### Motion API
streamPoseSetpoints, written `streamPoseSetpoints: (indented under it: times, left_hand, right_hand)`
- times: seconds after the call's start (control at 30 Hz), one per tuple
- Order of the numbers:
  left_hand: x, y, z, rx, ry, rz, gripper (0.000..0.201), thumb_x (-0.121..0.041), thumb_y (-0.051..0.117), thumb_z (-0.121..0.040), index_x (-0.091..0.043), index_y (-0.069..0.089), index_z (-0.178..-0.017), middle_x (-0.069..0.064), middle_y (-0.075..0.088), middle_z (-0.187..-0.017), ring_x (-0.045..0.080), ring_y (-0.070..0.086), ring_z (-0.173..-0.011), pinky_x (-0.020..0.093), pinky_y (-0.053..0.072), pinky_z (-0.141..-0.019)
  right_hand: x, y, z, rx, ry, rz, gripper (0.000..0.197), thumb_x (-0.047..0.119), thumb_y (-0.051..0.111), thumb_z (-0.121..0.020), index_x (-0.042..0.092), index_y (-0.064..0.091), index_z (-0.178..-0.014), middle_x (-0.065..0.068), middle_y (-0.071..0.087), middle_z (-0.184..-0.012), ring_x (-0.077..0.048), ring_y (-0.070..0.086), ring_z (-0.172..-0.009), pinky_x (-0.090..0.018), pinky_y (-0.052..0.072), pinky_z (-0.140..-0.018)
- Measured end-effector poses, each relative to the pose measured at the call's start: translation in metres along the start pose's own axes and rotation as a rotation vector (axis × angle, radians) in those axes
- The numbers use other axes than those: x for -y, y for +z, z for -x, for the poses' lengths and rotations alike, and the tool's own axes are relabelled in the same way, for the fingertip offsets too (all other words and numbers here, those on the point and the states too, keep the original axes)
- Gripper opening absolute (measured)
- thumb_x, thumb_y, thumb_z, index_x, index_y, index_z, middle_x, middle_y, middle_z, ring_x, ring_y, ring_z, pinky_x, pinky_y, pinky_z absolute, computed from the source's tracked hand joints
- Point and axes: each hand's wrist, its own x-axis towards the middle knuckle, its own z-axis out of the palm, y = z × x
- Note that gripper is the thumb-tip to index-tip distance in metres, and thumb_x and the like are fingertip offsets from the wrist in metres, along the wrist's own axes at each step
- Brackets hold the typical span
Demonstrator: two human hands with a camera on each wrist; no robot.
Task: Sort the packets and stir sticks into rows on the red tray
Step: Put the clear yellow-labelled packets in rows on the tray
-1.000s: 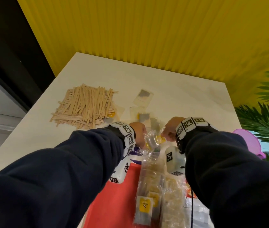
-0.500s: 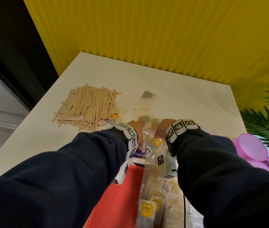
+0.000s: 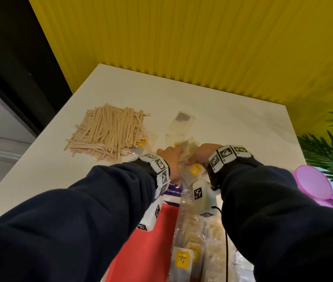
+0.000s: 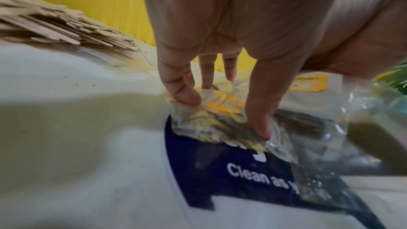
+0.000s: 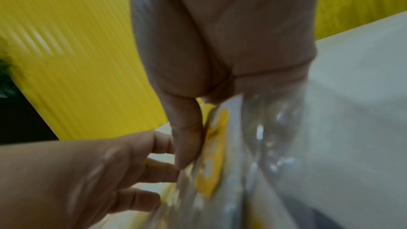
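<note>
Clear crinkly film with yellow labels: that's the packets (image 4: 220, 119) I have under both hands, at the far end of the red tray (image 3: 147, 247), over the purple sign (image 4: 231, 166). Left hand (image 3: 170, 161) pinches a small bunch, thumb against fingertips, bunch just off the surface. Right hand (image 3: 201, 157) has thumb and fingers closed on a yellow-labelled packet (image 3: 194, 169); right wrist view is blurred, so I can't tell how many it holds.

Rows of packets (image 3: 184, 259) already lie on the tray near me. More loose packets (image 3: 182, 123) lie further out on the table (image 3: 232, 123). Stir sticks (image 3: 108, 131) sit in a heap to the left, none on the tray that I can see.

Risks as I judge them:
- Film is slick; a multi-packet pinch can shed one in the carry.
- Hands almost touch; pulling apart may drag overlapping packets.
- My sleeves hang over the finished rows; drawing back low could scuff them out of line.
- Some packets are tucked under the stick heap's edge; tugging those would scatter sticks.
</note>
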Motion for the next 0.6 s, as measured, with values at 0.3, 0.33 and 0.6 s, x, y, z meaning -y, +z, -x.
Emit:
streamPoseSetpoints:
  times: [0.3, 0.33, 0.6]
  left_hand:
    - [0.012, -0.018, 0.012, -0.011, 0.058, 0.533, 0.095, -0.002, 0.073, -0.075, -0.022, 0.015, -0.148, 0.006, 0.035, -0.145, 0.025, 0.044, -0.126, 0.03, 0.043, -0.093]
    - [0.014, -0.019, 0.011, -0.05, 0.045, 0.562, 0.092, -0.004, 0.072, -0.076, -0.023, 0.018, -0.147, 0.006, 0.037, -0.143, 0.024, 0.045, -0.124, 0.03, 0.045, -0.091]
    - [0.006, -0.02, 0.007, -0.064, 0.001, 0.139, 0.092, -0.019, 0.08, -0.069, -0.023, 0.027, -0.145, 0.008, 0.036, -0.14, 0.028, 0.043, -0.125, 0.036, 0.043, -0.099]
  right_hand:
    - [-0.003, -0.006, -0.001, -0.088, -0.034, 0.036, 0.029, 0.019, 0.054, -0.093, 0.002, 0.055, -0.118, -0.013, 0.058, -0.12, -0.025, 0.055, -0.103, -0.022, 0.037, -0.071]
    - [-0.006, -0.009, 0.0, -0.113, -0.038, 0.038, 0.029, 0.02, 0.053, -0.094, 0.002, 0.055, -0.117, -0.014, 0.058, -0.121, -0.026, 0.055, -0.104, -0.023, 0.037, -0.074]
    - [-0.046, -0.045, 0.015, -0.262, -0.075, -0.256, 0.033, 0.019, 0.056, -0.093, -0.001, 0.055, -0.119, -0.014, 0.058, -0.106, -0.025, 0.058, -0.089, -0.03, 0.046, -0.082]
